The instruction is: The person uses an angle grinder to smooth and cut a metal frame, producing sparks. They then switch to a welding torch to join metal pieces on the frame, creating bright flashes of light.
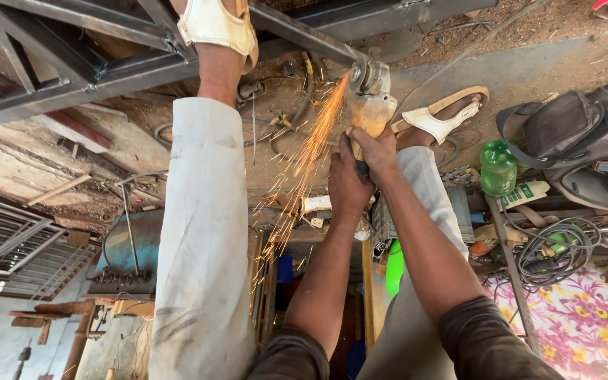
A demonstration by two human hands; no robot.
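Both hands are wrapped round the yellow body of an angle grinder (372, 105), fingers curled tight on it. The left hand (346, 184) grips the rear of the tool, lower down; the right hand (374, 149) sits just ahead of it, closer to the head. The grinder's disc, at 12 o'clock from the hands, touches a dark steel frame (107, 67) made of square tube, and a stream of orange sparks (304, 162) pours from the contact toward 7 o'clock, down between the person's legs.

The legs, in pale grey trousers, flank the arms. The left foot in a cream sandal (216, 24) is planted on the frame at about 11 o'clock; the right foot in a matching sandal (448, 112) rests on the sandy ground at 2 o'clock, just beside the grinder. The left trouser leg (202, 239) crowds close to the spark stream.

Cables and a hose (283, 119) lie tangled on the ground under the frame. At 3 o'clock stands a green plastic bottle (497, 167), and beyond it a dark backpack (585, 141). A coil of cable (554, 246) lies at 4 o'clock, near a flowered cloth (585, 324). Far off at 8 o'clock leans a metal grille (15, 246).
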